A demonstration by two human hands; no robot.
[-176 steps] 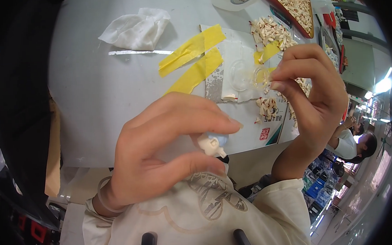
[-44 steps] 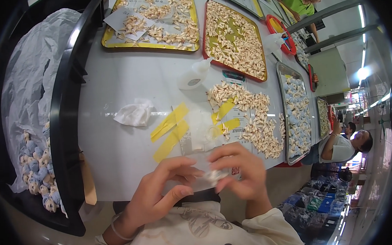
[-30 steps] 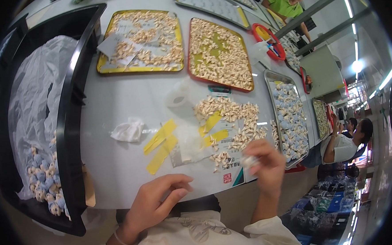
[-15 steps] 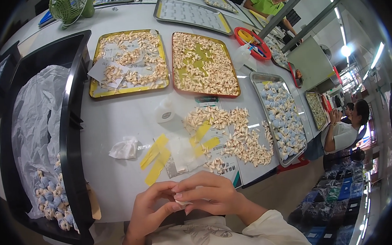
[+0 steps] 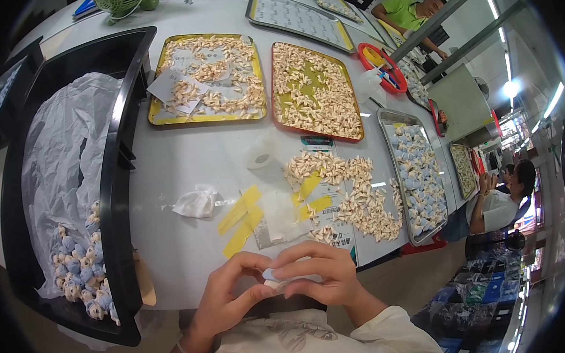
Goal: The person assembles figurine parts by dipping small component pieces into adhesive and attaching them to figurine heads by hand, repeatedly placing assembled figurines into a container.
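Close to my body, at the table's near edge, my left hand (image 5: 228,291) and my right hand (image 5: 326,273) meet around a small blue-and-cream figure (image 5: 270,276). Fingertips of both hands pinch it, covering most of its shape. Something thin and whitish shows under my right fingers; I cannot tell whether it belongs to the figure. Beyond my hands lie yellow tape strips (image 5: 243,220) and a white pad (image 5: 281,215). A heap of small cream pointed pieces (image 5: 367,210) spreads to the right of them. A crumpled white tissue (image 5: 196,203) rests on the left.
At the left stands a black tub (image 5: 118,185) with plastic sheeting and blue-and-cream figures. A metal tray (image 5: 394,164) of similar figures is at right. Two trays, yellow-rimmed (image 5: 209,121) and red-rimmed (image 5: 319,136), hold cream pieces. A white bottle (image 5: 262,155) stands mid-table. Other people sit farther off.
The figure's blue part now shows between my fingers, where only a whitish bit showed before. The table's contents appear shifted rightward in the view.
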